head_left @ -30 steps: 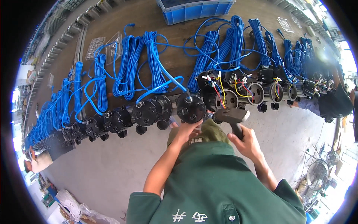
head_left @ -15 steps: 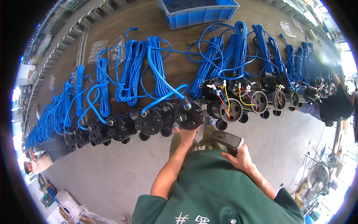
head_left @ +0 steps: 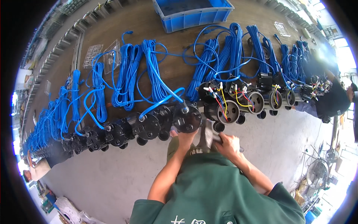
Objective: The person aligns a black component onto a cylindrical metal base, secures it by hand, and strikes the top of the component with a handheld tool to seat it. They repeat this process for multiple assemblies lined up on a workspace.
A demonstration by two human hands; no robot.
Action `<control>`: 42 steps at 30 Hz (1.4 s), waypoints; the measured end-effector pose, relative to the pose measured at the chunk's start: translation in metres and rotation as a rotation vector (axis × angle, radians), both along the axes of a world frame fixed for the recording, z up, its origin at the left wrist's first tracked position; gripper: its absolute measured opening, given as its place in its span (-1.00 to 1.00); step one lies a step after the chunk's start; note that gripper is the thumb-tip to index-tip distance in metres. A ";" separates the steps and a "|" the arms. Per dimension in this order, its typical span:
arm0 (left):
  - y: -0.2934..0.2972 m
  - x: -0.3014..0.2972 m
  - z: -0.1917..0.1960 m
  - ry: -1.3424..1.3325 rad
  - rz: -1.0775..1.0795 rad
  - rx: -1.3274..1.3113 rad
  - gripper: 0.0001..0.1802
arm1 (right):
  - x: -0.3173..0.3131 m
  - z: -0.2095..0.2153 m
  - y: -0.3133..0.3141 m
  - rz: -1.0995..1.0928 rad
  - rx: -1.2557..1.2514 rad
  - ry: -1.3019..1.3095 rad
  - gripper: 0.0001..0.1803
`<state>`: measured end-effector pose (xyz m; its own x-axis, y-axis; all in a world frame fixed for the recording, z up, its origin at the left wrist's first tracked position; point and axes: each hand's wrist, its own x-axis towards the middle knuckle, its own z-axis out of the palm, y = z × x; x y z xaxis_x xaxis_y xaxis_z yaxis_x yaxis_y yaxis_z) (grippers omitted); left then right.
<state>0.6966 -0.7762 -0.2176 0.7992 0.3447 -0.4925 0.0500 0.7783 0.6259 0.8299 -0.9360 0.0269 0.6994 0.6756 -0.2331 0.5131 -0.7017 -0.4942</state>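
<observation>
My left hand [head_left: 185, 139] is closed around the lower part of a round black motor housing [head_left: 188, 118] at the table's near edge. Its fingertips are hidden beneath and behind the housing. From the housing's capped end a thick blue cable [head_left: 169, 89] runs up to a tied coil. My right hand [head_left: 228, 145] grips a hammer [head_left: 206, 136] by its handle, thumb toward the head. The hammer head, smeared by motion, is just right of the housing and close to its lower side; whether they touch I cannot tell. An open grey motor housing [head_left: 223, 112] with coloured wires lies to the right.
Several more black housings [head_left: 145, 126] line the table's edge leftward, with blue cable coils [head_left: 126, 78] behind them. A blue plastic crate [head_left: 197, 18] stands at the back of the brown table [head_left: 171, 69]. Other people are at far left and right. A fan [head_left: 317, 174] stands at right.
My right hand has swung the hammer left and slightly up, turning its head toward the black housing. My left hand stays on that housing. The whole view has shifted slightly.
</observation>
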 end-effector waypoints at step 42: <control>0.040 0.019 0.127 0.350 -0.350 0.861 -0.43 | 0.000 0.005 -0.053 -0.264 0.362 0.226 -0.67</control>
<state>0.7153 -0.7365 -0.0909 0.7815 0.4681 -0.4125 0.4802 -0.0293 0.8767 0.8299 -0.9890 0.0317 0.8165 0.5480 -0.1819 0.1931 -0.5561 -0.8084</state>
